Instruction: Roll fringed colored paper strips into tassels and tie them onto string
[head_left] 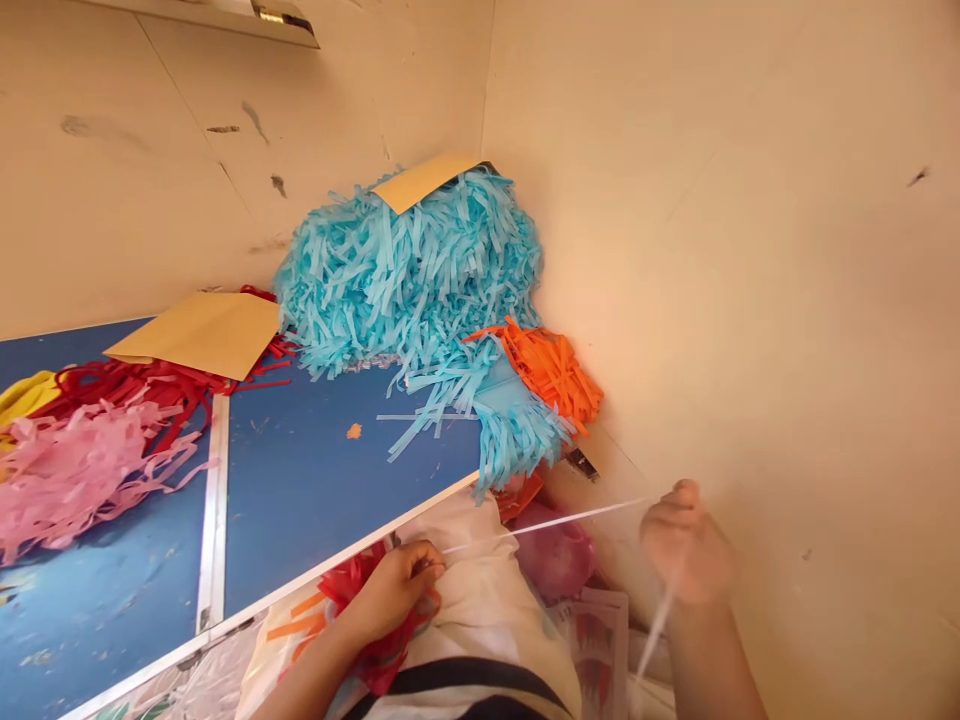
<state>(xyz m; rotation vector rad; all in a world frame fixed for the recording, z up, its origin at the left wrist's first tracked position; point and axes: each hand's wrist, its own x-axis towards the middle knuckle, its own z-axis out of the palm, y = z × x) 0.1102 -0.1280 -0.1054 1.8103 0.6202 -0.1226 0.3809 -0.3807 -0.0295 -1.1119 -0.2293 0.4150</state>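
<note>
A thin white string (559, 521) runs taut from my left hand up to my right hand. My left hand (409, 580) is closed in a pinch on its lower end, just over red paper fringe (352, 580) lying on my lap with orange strips (304, 625). Whether the string is tied to that fringe is hidden by my fingers. Higher and to the right, beside the wall, my right hand (688, 540) is closed around the string and a little blurred. A loose length of string hangs below it.
A blue table (337, 450) with a pale metal edge stands at left. On it lie a big heap of light-blue fringe (420, 270), orange fringe (559, 375), pink fringe (90, 465), red strips and tan paper (202, 335). Walls (787, 250) close in the corner. A purple object (559, 550) sits below.
</note>
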